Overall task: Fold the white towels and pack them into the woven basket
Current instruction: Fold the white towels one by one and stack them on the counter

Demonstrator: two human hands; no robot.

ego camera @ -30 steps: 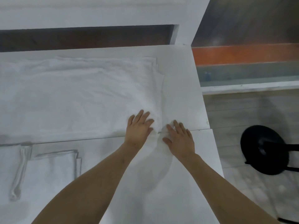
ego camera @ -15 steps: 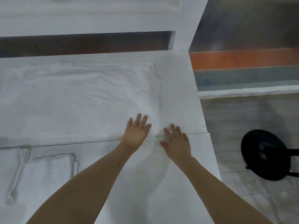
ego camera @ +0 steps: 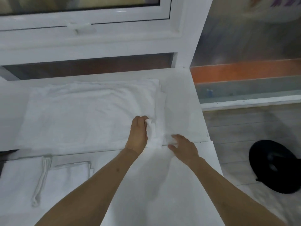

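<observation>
A large white towel (ego camera: 84, 115) lies spread flat over the far part of the white desk (ego camera: 182, 101), its right edge showing several stacked layers and stopping short of the desk's right edge. The near right corner of the towel is bunched up. The left hand (ego camera: 138, 132) has its fingers curled round a raised fold of that cloth, gripping it just inside the towel's right edge. The right hand (ego camera: 184, 146) sits just beside it, nearer the desk's front seam, with fingers bent over the towel's corner and pinching a small wad of cloth. Both forearms reach in from the bottom of the view, bare.

At the near left of the desk lies a folded towel (ego camera: 71, 173), flat, with a narrow rolled strip of white cloth (ego camera: 40, 181) just to its left. They are well apart from the hands.

Behind the desk stands a white window frame (ego camera: 91, 31) with a handle. To the right, beyond the desk's edge, runs an orange ledge (ego camera: 244, 70), and a black round stool (ego camera: 273, 167) stands on the pale floor.
</observation>
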